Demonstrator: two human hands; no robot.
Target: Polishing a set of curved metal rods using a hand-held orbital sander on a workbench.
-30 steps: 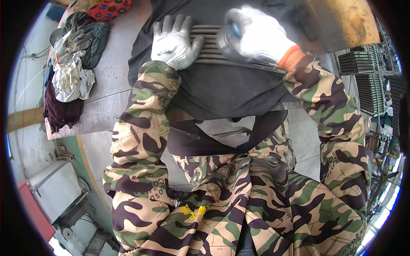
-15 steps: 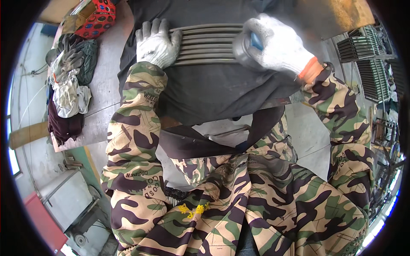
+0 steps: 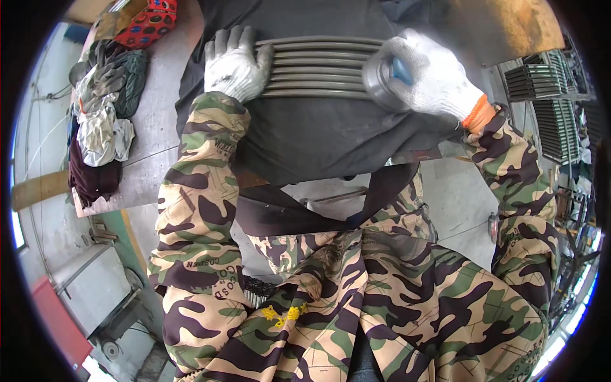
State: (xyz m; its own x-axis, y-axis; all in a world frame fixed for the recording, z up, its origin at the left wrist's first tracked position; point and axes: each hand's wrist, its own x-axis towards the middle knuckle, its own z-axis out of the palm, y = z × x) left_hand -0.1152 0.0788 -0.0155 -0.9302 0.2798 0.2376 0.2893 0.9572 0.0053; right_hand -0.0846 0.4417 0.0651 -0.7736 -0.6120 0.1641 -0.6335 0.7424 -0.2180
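A ribbed metal grille of several parallel bars lies on a dark grey cloth on the workbench. My left hand, in a white knit glove, presses flat on the grille's left end. My right hand, also gloved, grips a blue-bodied hand tool with a round grey disc set against the grille's right end. Both camouflage sleeves reach up from the lower edge.
A pile of rags and spare gloves lies on the grey bench top at the left, with a red patterned cloth behind it. Stacks of similar grilles stand at the right. A rusty plate sits at the far right.
Both hands and the grille sit lower and more central in the picture than before. My right hand has slid with the disc tool along the grille's right end.
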